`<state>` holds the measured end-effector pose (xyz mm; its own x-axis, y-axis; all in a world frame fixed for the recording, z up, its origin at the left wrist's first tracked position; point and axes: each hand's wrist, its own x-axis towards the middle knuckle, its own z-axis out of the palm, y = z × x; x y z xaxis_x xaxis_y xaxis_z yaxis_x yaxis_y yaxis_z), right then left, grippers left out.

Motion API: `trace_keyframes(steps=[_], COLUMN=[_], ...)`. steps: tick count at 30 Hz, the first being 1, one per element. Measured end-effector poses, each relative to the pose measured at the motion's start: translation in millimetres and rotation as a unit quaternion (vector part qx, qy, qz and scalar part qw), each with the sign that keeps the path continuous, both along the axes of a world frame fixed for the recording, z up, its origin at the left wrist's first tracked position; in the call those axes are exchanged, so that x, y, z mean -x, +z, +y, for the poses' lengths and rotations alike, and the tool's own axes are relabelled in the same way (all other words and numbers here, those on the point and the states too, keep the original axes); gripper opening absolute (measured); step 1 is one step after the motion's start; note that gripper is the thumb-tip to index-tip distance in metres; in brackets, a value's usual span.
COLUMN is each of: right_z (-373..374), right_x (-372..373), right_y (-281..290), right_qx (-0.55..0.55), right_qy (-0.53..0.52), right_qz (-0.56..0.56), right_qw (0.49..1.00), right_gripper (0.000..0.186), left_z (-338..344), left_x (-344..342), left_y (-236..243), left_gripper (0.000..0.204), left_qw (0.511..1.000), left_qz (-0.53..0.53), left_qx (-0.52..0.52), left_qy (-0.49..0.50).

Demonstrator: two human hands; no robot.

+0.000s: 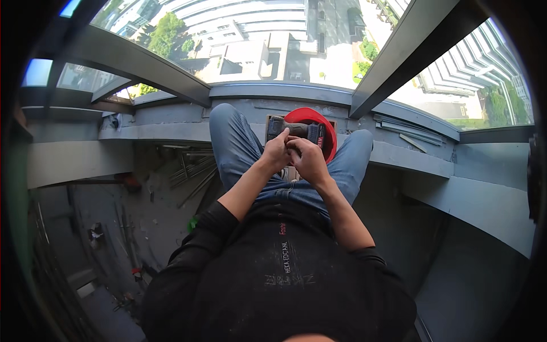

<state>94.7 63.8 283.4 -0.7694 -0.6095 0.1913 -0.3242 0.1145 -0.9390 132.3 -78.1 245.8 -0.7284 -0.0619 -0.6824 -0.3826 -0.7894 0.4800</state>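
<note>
My left hand (276, 151) and my right hand (305, 155) meet between my knees, fingers curled and pressed together; whatever is between them is hidden or too small to make out. Just beyond them a dark cordless power tool (278, 128) with a red-marked battery lies across an upturned red hard hat (327, 131). The hard hat sits in or on a light box (269, 118) at the ledge, partly hidden by it. My left fingertips are close to the tool; I cannot tell whether they touch it.
A grey ledge (159, 131) runs under the windows, with metal strips (407, 131) on its right part. Below left, several long bars (188, 171) and scattered tools (137, 273) lie on the dusty floor. Angled window frames (156, 80) surround me, with buildings (245, 40) far below outside.
</note>
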Motion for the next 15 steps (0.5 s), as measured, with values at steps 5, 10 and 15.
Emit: trace_keyframes(steps=[5,10,15], right_z=[3,3,2], right_x=[0,-1,-3], right_y=[0,-3,-3], right_qx=[-0.020,-0.044,-0.057], right_qy=[-0.002,0.011,0.014], right_qz=[-0.010,-0.017,-0.023], right_qw=[1.000,0.999,0.998], right_gripper=[0.023,0.024,0.024], left_z=[3,3,3], left_x=[-3,-8,-13], left_y=[-13,-22,-21], left_gripper=[0.042,0.039,0.033], left_qw=[1.000,1.000,1.000], left_qz=[-0.001,-0.017,-0.028], left_qx=[-0.002,0.006,-0.003], left_qy=[-0.009,0.009,0.007])
